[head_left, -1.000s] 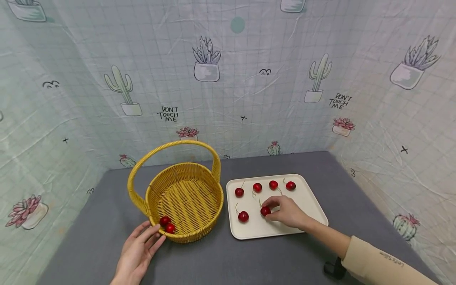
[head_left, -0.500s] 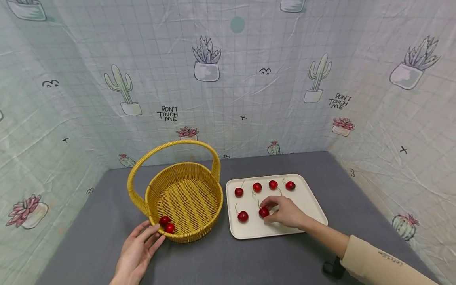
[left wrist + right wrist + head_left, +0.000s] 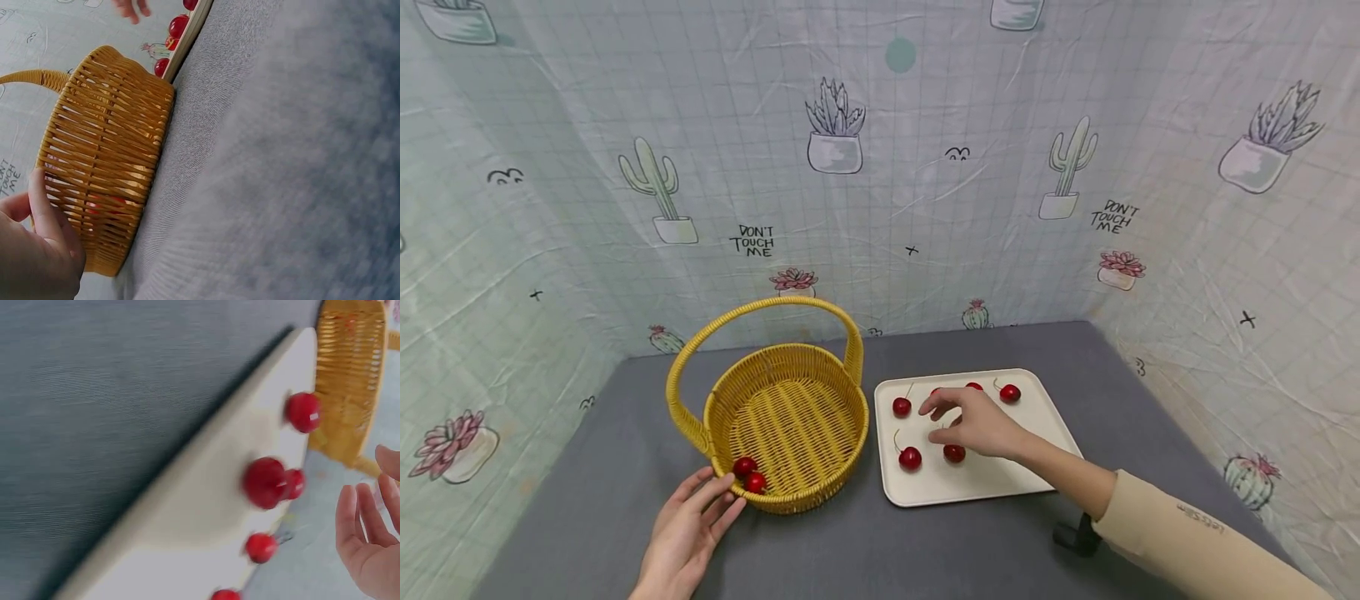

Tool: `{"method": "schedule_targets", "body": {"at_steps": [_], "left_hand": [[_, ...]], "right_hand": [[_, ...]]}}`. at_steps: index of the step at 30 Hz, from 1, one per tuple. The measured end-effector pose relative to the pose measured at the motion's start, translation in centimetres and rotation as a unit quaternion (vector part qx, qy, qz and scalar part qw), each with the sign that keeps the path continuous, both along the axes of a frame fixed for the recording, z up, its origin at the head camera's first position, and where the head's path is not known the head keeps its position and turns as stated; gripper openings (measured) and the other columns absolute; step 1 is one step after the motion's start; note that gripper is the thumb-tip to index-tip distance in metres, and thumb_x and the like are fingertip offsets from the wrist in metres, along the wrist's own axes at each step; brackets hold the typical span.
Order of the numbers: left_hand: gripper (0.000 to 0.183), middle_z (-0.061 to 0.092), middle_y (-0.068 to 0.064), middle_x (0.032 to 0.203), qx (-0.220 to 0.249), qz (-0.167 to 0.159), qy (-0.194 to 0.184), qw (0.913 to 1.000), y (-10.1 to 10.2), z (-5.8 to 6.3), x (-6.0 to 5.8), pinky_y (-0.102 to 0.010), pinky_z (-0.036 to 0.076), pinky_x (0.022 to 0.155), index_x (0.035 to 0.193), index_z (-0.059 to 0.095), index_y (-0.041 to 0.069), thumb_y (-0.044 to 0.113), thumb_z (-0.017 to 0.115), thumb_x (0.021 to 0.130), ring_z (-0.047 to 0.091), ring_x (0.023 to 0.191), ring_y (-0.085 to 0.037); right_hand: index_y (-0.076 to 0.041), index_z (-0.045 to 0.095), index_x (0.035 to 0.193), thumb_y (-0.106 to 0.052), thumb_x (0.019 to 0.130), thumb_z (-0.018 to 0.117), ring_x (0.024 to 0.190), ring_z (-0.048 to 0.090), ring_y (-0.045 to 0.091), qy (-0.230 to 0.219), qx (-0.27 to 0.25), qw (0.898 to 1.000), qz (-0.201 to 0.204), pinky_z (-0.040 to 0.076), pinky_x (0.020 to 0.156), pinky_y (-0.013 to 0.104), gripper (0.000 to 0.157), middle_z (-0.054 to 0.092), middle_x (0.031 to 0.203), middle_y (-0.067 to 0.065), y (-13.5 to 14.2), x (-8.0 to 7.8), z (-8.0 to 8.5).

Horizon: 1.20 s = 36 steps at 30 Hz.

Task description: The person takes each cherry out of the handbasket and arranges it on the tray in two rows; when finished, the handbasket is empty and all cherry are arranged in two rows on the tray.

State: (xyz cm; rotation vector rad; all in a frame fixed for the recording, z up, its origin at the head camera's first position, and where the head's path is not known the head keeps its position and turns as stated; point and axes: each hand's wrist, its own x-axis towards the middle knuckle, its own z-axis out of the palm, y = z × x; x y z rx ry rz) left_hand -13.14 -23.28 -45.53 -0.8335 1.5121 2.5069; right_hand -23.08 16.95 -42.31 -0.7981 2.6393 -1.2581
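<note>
A yellow wicker basket [image 3: 797, 417] with a tall arched handle stands on the left, two cherries [image 3: 749, 475] lying inside its near left edge. My left hand [image 3: 688, 529] holds the basket's near rim, a finger lying along the woven wall [image 3: 103, 144] in the left wrist view. My right hand [image 3: 973, 421] hovers over the white tray [image 3: 1022, 467], thumb and fingers spread apart with nothing between them. Just below it sits a cherry [image 3: 954, 453]; another cherry [image 3: 910, 458] lies to its left. In the right wrist view the hand [image 3: 372, 544] is apart from the cherries.
Along the tray's far side are more cherries, one at the left [image 3: 902, 407] and one at the right [image 3: 1010, 393]; two between them are partly covered by my right hand. A patterned cloth [image 3: 910, 183] hangs behind the grey table [image 3: 850, 550].
My right hand has let go of the near middle cherry and risen up and to the left. That cherry stays on the tray. The left hand keeps its place on the basket.
</note>
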Motion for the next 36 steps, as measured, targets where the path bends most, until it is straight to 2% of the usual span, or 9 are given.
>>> {"method": "schedule_targets", "body": {"at_steps": [4, 8, 11, 14, 20, 24, 29, 36], "left_hand": [[0.030, 0.059, 0.004, 0.107, 0.002, -0.001, -0.003, 1.0000, -0.1, 0.0, 0.0, -0.029, 0.059, 0.097, 0.119, 0.044, 0.021, 0.008, 0.066, 0.102, 0.063, 0.085, -0.006], [0.028, 0.059, 0.004, 0.109, 0.005, 0.002, -0.004, 1.0000, -0.2, -0.1, 0.0, -0.030, 0.058, 0.099, 0.119, 0.045, 0.021, 0.007, 0.064, 0.102, 0.063, 0.086, -0.007], [0.028, 0.058, 0.003, 0.109, 0.007, 0.002, -0.003, 1.0000, -0.3, -0.2, 0.0, -0.030, 0.058, 0.099, 0.119, 0.046, 0.021, 0.007, 0.064, 0.103, 0.063, 0.086, -0.006], [0.026, 0.059, 0.004, 0.107, 0.009, 0.003, -0.004, 0.9999, -0.2, -0.2, 0.0, -0.029, 0.058, 0.098, 0.117, 0.047, 0.021, 0.007, 0.063, 0.103, 0.063, 0.085, -0.006], [0.023, 0.059, 0.003, 0.106, 0.011, 0.004, -0.001, 0.9999, -0.2, -0.1, -0.1, -0.030, 0.059, 0.096, 0.111, 0.050, 0.022, 0.006, 0.065, 0.102, 0.063, 0.084, -0.007], [0.024, 0.059, 0.003, 0.105, 0.010, 0.001, -0.001, 0.9999, -0.2, -0.1, -0.1, -0.029, 0.059, 0.096, 0.111, 0.050, 0.022, 0.006, 0.065, 0.102, 0.063, 0.084, -0.007], [0.024, 0.059, 0.003, 0.105, 0.013, 0.002, 0.000, 0.9999, -0.2, -0.1, -0.1, -0.029, 0.059, 0.095, 0.111, 0.049, 0.021, 0.006, 0.065, 0.102, 0.063, 0.083, -0.007], [0.023, 0.059, 0.002, 0.106, 0.015, 0.006, -0.002, 0.9999, -0.2, -0.1, -0.2, -0.029, 0.060, 0.095, 0.110, 0.050, 0.021, 0.006, 0.066, 0.101, 0.064, 0.083, -0.007]], "right_hand": [[-0.016, 0.073, 0.106, -0.006, 0.089, 0.080, 0.099, 0.066, 0.024, 0.005, -0.004, 0.999, 0.036, 0.061, 0.085, 0.041, 0.021, 0.071, 0.103, -0.002, -2.0, -0.1, 1.6], [-0.015, 0.072, 0.108, -0.007, 0.093, 0.077, 0.094, 0.065, 0.018, 0.002, -0.004, 0.997, 0.078, 0.062, 0.080, 0.031, 0.018, 0.069, 0.100, -0.006, -4.1, -0.2, 2.8], [-0.013, 0.072, 0.110, -0.008, 0.096, 0.074, 0.093, 0.065, 0.013, 0.004, -0.001, 0.994, 0.108, 0.061, 0.078, 0.026, 0.015, 0.070, 0.101, -0.003, -5.6, -0.4, 3.2], [-0.012, 0.072, 0.110, -0.008, 0.097, 0.072, 0.093, 0.064, 0.009, 0.004, -0.006, 0.990, 0.138, 0.061, 0.078, 0.025, 0.013, 0.071, 0.102, 0.000, -7.3, -0.7, 3.3], [-0.011, 0.072, 0.110, -0.006, 0.097, 0.072, 0.090, 0.063, 0.003, 0.018, 0.001, 0.983, 0.183, 0.059, 0.080, 0.021, 0.014, 0.071, 0.099, -0.007, -10.5, -1.1, 3.1], [-0.010, 0.073, 0.110, -0.007, 0.096, 0.072, 0.088, 0.063, 0.001, 0.021, 0.015, 0.977, 0.211, 0.057, 0.079, 0.018, 0.014, 0.071, 0.098, -0.007, -12.2, -1.5, 2.9], [-0.010, 0.072, 0.110, -0.006, 0.097, 0.072, 0.090, 0.064, 0.001, 0.009, 0.026, 0.973, 0.229, 0.056, 0.082, 0.016, 0.014, 0.072, 0.099, -0.003, -13.7, -2.1, 2.5], [-0.004, 0.071, 0.114, -0.005, 0.098, 0.071, 0.093, 0.065, 0.001, -0.016, 0.025, 0.967, 0.251, 0.056, 0.084, 0.015, 0.017, 0.073, 0.107, 0.011, -15.5, -2.8, 1.8]]}}
